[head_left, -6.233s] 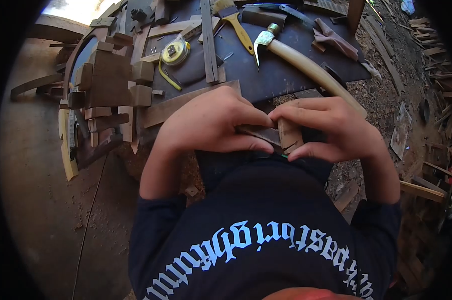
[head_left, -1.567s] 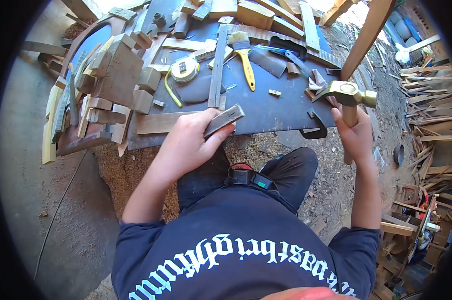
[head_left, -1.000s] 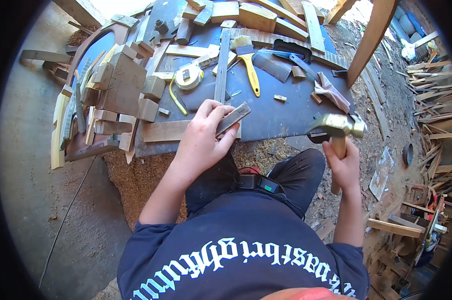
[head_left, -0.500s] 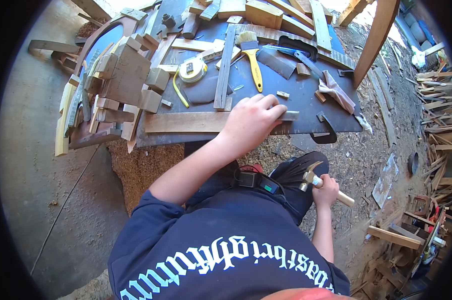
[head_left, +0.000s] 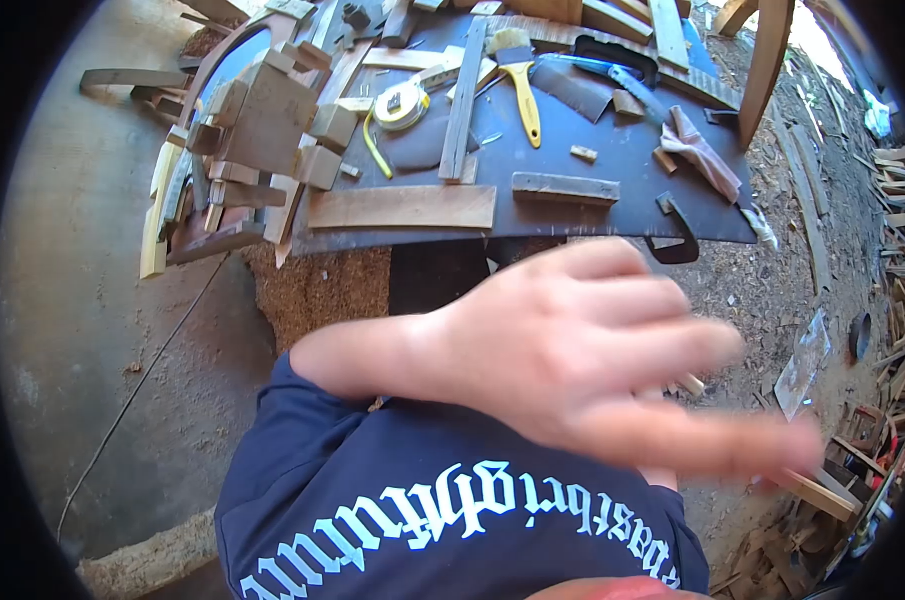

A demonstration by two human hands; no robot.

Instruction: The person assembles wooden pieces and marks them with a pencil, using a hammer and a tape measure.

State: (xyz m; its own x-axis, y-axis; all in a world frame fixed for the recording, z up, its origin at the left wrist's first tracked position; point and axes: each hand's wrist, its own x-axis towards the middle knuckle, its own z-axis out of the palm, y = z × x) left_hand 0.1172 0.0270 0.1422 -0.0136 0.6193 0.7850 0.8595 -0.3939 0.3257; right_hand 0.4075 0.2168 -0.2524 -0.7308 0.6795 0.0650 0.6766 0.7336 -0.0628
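My left hand [head_left: 583, 345] is raised close to the camera in front of my body, blurred, its index finger stretched out to the right and nothing visible in it. It covers my right hand, of which only a bit of forearm [head_left: 663, 478] shows below. The handle end of the claw hammer [head_left: 692, 384] pokes out beyond my left hand, placed much as when my right hand gripped it half a second ago; its head is hidden. On the near table edge lie a flat wooden strip [head_left: 403, 208] and a shorter grey-faced wooden block [head_left: 567, 189].
The dark table [head_left: 423, 236] carries a tape measure [head_left: 402, 105], a yellow-handled paintbrush [head_left: 521, 90], a handsaw [head_left: 578, 88], a cloth [head_left: 701, 155] and a black metal clamp-like piece [head_left: 677, 235]. An assembled wooden piece [head_left: 263, 115] stands left. Scrap wood lies on the right-hand floor.
My left hand has left the wood at the table edge and come up toward the camera, moving right across my body. The strip and block it covered now show. My right hand has become hidden.
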